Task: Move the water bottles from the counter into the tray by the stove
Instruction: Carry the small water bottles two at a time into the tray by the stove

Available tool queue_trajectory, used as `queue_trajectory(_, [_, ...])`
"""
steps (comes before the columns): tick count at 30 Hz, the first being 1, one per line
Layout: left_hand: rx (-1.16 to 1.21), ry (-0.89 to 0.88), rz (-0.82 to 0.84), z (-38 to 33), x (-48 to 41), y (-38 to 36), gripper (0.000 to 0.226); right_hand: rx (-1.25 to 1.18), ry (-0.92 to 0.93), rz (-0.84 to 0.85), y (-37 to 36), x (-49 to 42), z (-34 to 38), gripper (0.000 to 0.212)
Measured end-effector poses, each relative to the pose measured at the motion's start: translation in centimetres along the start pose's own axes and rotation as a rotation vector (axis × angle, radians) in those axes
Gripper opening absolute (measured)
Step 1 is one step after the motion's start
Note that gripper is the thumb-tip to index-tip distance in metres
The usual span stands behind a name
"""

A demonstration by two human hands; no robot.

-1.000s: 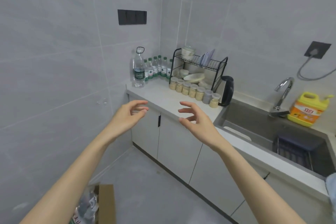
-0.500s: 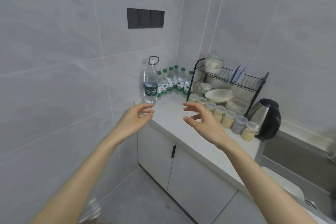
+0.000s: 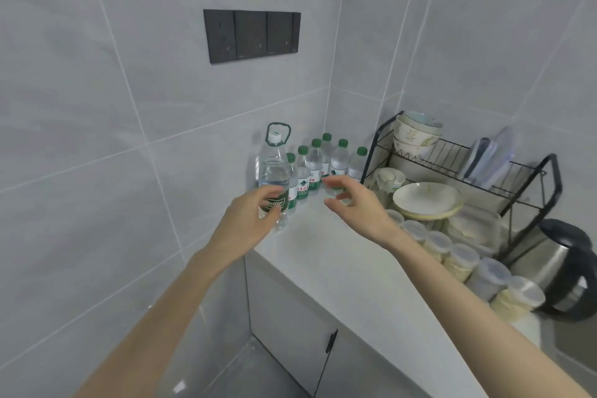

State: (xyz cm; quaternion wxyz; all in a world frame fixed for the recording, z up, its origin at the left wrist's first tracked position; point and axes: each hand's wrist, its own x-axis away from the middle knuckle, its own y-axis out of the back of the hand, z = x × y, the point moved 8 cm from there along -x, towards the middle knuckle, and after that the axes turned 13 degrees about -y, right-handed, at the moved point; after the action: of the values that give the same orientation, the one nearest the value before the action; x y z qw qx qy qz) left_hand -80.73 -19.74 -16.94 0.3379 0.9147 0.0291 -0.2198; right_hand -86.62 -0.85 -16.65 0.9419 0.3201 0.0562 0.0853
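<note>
The worktop (image 3: 323, 262) is seen beneath the right hand (image 3: 358, 203) and beside the left hand (image 3: 247, 220), and it is carried on to the right. A black dish rack (image 3: 452, 155) loaded with bowls and plates is set just right of the right hand. A steel kettle (image 3: 562, 271) is stood farther right, well apart from it. A large water bottle (image 3: 274, 168) is stood upright at the left hand. Its label is framed between the curled fingers and thumb, but whether it is gripped cannot be told. The right hand is held half open, fingers spread and bent, with nothing in it. Small green-capped water bottles (image 3: 315, 161) are clustered upright just beyond both hands, in the corner. Lidded jars (image 3: 458, 255) are lined up right of the right wrist.
</note>
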Motion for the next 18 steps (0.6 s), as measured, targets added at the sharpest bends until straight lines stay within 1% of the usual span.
queue_trajectory(4, [-0.218, -0.159, -0.042, 2.2, -5.1, 0.0, 0.041, 0.089, 0.043, -0.019, -1.3, -7.3, -0.9, 0.035])
queue_trajectory(9, [-0.434, -0.265, -0.064, 5.0, -12.7, -0.4, 0.047, 0.201, 0.086, -0.019, -3.4, -16.8, -3.1, 0.037])
queue_trajectory(13, [-0.591, -0.296, 0.038, 7.9, -18.5, -1.8, 0.049, 0.295, 0.129, 0.020, -5.5, -23.2, -4.4, 0.040])
queue_trajectory(18, [-0.682, -0.284, 0.164, 11.4, -22.4, -3.7, 0.063, 0.402, 0.166, 0.092, -8.2, -28.3, -5.3, 0.050])
